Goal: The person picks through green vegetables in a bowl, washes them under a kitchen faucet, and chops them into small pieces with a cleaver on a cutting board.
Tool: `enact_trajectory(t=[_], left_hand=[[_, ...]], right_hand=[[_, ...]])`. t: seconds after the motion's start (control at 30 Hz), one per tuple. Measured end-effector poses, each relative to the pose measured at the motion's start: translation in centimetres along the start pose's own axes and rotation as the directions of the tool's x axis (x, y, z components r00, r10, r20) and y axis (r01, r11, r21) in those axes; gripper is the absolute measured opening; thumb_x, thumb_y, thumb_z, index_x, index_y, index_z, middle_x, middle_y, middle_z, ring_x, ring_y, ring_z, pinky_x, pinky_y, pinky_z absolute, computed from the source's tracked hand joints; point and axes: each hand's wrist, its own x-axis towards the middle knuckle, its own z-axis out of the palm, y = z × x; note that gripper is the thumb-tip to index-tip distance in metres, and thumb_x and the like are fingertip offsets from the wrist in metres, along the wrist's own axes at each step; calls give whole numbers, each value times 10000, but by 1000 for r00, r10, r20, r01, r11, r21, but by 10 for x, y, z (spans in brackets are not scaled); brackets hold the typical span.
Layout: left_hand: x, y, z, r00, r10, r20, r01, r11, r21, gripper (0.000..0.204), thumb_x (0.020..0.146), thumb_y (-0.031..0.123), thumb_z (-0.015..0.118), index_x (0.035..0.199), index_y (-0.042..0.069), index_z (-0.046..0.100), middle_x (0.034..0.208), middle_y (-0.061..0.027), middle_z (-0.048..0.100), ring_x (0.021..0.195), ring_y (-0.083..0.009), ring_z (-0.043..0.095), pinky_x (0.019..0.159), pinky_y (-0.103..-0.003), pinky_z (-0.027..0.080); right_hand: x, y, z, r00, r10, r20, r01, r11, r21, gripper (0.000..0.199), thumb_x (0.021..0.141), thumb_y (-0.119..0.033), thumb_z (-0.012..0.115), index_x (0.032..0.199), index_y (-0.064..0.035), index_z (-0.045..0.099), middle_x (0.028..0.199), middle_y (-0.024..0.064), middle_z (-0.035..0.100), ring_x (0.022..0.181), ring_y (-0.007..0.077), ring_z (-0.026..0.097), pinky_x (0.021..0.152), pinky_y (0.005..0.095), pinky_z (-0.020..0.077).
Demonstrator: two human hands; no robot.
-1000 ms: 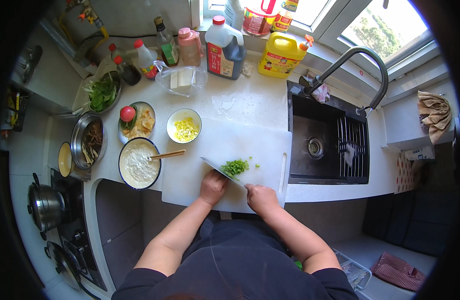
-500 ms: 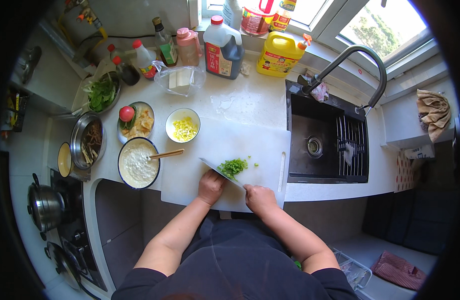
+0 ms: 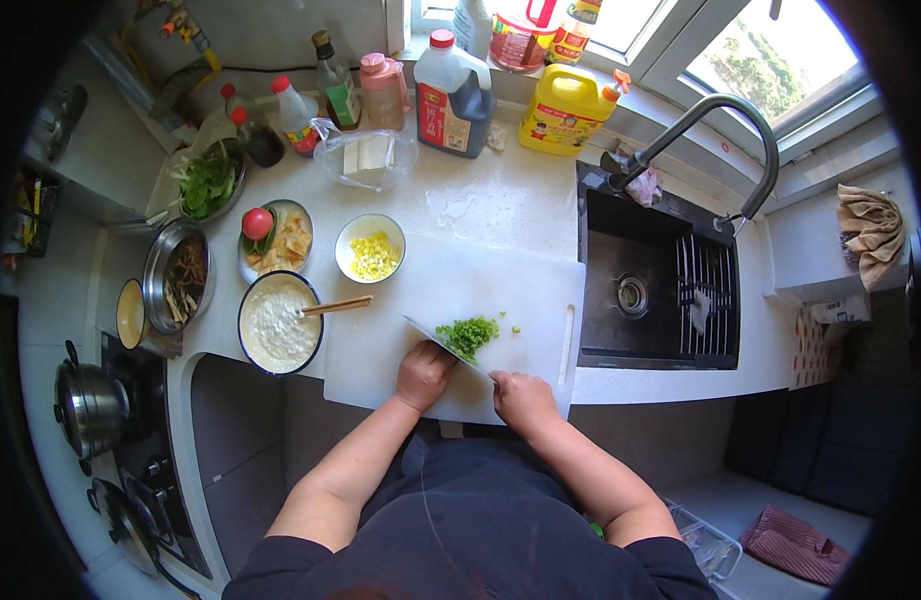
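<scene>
A white cutting board (image 3: 525,275) lies in front of me on the counter. My right hand (image 3: 525,400) is closed round the handle of a kitchen knife (image 3: 427,330), whose blade slants up and to the left across the board. Against the blade's far side rests a small heap of chopped greens (image 3: 467,336), with a few bits loose to its right. My left hand (image 3: 424,374) is curled up close to the blade on its near side. Its fingertips, and whatever is under them, are hidden.
Left of the board stand a bowl of white flour or batter (image 3: 276,330) with chopsticks (image 3: 337,306) and a bowl of yellow pieces (image 3: 371,250). Plates and bottles line the back. A dark sink (image 3: 608,270) is at right, a pot (image 3: 88,408) at far left.
Both hands, the knife and the chopped greens look nearly unchanged. The whole view has shifted very slightly.
</scene>
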Motion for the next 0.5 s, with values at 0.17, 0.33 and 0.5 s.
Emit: enact_trajectory(t=[0.17, 0.33, 0.5], left_hand=[[-2, -3, 4, 1000, -2, -27, 0, 998, -61, 129, 698, 53, 665, 822, 79, 642, 823, -78, 603, 802, -278, 593, 691, -373, 504], [5, 2, 10, 997, -72, -37, 69, 995, -74, 105, 710, 41, 668, 799, 81, 631, 842, -76, 603, 776, -276, 597, 656, -369, 508], [-2, -4, 17, 998, -58, -10, 57, 996, -68, 99, 710, 70, 675, 802, 98, 654, 844, -70, 603, 783, -273, 592, 669, -367, 507]], right_hand=[[17, 3, 14, 985, -9, -173, 28, 993, 112, 162, 829, -187, 559, 911, -142, 691, 736, 154, 657, 694, 349, 640, 647, 466, 521], [10, 13, -6, 993, 18, -116, -5, 994, 110, 220, 834, -182, 536, 982, -138, 694, 791, 172, 672, 729, 360, 651, 684, 470, 527], [3, 7, -19, 999, -30, -12, 30, 1000, 2, 219, 837, -176, 528, 986, -135, 683, 820, 177, 673, 734, 369, 649, 680, 474, 526]])
